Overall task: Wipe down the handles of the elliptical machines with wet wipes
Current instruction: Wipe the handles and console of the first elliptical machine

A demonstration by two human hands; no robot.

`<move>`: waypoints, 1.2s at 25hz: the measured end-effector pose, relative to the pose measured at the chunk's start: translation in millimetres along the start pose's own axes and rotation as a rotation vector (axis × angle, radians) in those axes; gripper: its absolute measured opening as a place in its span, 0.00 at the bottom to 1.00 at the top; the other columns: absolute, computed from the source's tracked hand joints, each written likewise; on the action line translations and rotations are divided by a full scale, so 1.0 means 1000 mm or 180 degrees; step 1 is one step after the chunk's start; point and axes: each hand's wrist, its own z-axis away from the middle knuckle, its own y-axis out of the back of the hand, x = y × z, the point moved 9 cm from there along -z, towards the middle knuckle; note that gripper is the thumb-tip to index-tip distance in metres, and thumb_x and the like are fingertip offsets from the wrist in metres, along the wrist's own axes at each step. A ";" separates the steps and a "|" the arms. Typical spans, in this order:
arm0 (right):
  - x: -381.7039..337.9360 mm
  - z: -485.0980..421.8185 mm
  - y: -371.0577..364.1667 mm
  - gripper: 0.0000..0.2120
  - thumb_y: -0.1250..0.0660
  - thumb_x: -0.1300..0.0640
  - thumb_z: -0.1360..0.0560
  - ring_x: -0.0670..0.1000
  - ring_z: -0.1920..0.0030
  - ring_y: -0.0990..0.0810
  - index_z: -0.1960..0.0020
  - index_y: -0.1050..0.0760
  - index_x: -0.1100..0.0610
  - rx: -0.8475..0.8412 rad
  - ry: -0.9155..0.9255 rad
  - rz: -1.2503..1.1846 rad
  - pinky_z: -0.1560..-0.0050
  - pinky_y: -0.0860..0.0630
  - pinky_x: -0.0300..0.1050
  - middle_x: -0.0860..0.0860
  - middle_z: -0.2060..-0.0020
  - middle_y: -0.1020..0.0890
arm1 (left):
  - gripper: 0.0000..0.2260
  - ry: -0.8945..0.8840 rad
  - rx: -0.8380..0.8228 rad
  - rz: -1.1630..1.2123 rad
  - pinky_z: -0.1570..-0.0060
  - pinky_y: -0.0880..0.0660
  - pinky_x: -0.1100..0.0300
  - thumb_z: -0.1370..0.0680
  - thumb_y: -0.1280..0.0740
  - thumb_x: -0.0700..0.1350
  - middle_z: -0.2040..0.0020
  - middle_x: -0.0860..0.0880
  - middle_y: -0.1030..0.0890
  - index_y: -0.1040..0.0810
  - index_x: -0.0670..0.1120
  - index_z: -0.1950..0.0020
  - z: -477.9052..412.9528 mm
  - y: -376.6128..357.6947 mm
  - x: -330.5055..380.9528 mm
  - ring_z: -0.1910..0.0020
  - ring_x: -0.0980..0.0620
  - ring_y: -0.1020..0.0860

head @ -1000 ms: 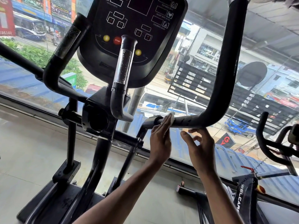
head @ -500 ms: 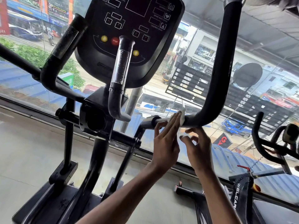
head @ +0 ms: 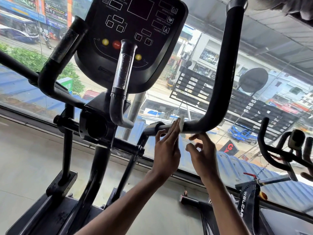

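My left hand (head: 166,150), fingers straight, presses the wet wipe (head: 181,123) onto the left-right stretch of the handle (head: 218,85). My right hand (head: 204,155) hangs just beneath, loosely curled and empty.

Window (head: 271,53), bus (head: 18,31), blue truck (head: 240,132); grey floor (head: 25,158)

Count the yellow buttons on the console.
2. One yellow button sits left of the red STOP button; the other is right of the centre grip, which may hide more.
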 end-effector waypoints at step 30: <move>-0.013 0.000 0.013 0.26 0.36 0.43 0.32 0.46 0.46 0.17 0.36 0.21 0.49 0.0010 0.0232 -0.0226 0.44 0.20 0.52 0.45 0.44 0.15 | 0.24 -0.0188 -0.0007 0.0777 0.40 0.25 0.50 0.20 0.38 0.28 0.36 0.48 0.17 0.25 0.44 0.26 -0.012 0.011 0.038 0.39 0.54 0.24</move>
